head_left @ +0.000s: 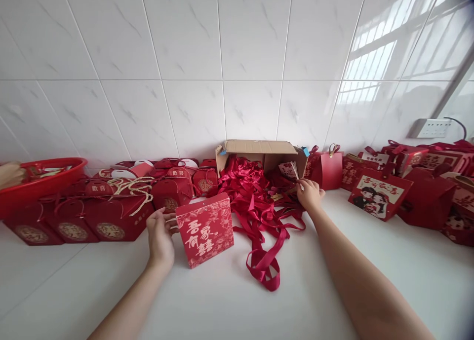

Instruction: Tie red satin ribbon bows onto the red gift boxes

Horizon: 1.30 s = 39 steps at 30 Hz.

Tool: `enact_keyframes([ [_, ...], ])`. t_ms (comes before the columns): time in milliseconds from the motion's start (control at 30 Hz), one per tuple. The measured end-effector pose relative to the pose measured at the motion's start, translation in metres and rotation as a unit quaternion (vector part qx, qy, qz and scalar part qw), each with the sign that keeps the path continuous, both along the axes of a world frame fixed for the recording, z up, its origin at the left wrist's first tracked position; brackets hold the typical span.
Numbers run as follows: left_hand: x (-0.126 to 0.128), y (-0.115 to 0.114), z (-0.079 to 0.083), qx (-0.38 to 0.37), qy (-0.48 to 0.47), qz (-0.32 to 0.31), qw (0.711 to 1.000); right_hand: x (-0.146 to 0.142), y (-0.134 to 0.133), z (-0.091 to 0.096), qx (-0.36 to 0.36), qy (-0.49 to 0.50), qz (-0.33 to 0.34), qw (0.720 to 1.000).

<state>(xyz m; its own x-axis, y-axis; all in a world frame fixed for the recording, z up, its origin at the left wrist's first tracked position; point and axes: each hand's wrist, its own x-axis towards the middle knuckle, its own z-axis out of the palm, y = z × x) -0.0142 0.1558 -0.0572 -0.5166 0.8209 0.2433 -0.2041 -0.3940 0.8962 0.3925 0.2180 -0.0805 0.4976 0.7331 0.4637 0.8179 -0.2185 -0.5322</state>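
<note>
My left hand (pixel 160 234) grips the left edge of a red gift box (pixel 205 229) printed with white characters, which stands upright on the white counter (pixel 222 300). My right hand (pixel 309 193) reaches into the tangle of red ribbons (pixel 255 207) spilling from an open cardboard box (pixel 259 150) lying on its side. Its fingers are curled among the ribbons near some small items at the box mouth; what they hold is hidden.
A red plastic basin (pixel 40 179) sits at far left above rows of red gift bags (pixel 111 216). More red gift boxes (pixel 381 194) crowd the right side against the tiled wall. A wall socket (pixel 431 128) is at upper right.
</note>
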Motion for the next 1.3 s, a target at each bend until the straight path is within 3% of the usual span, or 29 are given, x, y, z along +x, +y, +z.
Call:
enact_keyframes([
  [200, 0.001, -0.002, -0.001, 0.0, 0.009, -0.01, 1.0, -0.011, 0.004, 0.006, -0.029, -0.028, 0.003, 0.999],
  [400, 0.0, 0.001, -0.001, 0.007, 0.028, -0.007, 1.0, -0.01, 0.0, 0.011, 0.005, 0.027, 0.002, 1.0],
  [500, 0.0, 0.003, -0.002, 0.01, 0.046, 0.004, 0.999, -0.009, -0.002, 0.025, 0.042, 0.083, 0.003, 0.996],
  [600, 0.0, -0.001, 0.002, 0.014, 0.044, 0.009, 0.999, -0.009, -0.011, 0.051, 0.086, 0.143, 0.02, 0.986],
  [667, 0.001, -0.008, 0.016, 0.027, 0.024, 0.005, 0.999, -0.013, -0.026, 0.077, 0.128, 0.176, 0.048, 0.975],
  [733, 0.005, -0.022, 0.045, 0.061, -0.011, 0.006, 0.998, -0.024, -0.05, 0.106, 0.179, 0.194, 0.087, 0.96],
  [800, 0.013, -0.042, 0.086, 0.123, -0.063, 0.017, 0.99, -0.041, -0.081, 0.135, 0.234, 0.204, 0.135, 0.941],
  [867, 0.027, -0.067, 0.133, 0.246, -0.129, -0.023, 0.96, -0.06, -0.113, 0.159, 0.305, 0.255, 0.225, 0.89],
  [933, 0.043, -0.093, 0.175, 0.346, -0.074, -0.062, 0.933, -0.078, -0.139, 0.175, 0.32, 0.266, 0.264, 0.87],
  [1000, 0.056, -0.116, 0.203, 0.363, 0.03, -0.115, 0.924, -0.092, -0.158, 0.183, 0.316, 0.268, 0.295, 0.861],
  [1100, 0.065, -0.139, 0.212, 0.347, 0.175, -0.151, 0.909, -0.107, -0.172, 0.187, 0.306, 0.264, 0.358, 0.841],
  [1300, 0.071, -0.137, 0.181, 0.27, 0.389, -0.14, 0.87, -0.129, -0.197, 0.188, 0.289, 0.169, 0.481, 0.81],
])
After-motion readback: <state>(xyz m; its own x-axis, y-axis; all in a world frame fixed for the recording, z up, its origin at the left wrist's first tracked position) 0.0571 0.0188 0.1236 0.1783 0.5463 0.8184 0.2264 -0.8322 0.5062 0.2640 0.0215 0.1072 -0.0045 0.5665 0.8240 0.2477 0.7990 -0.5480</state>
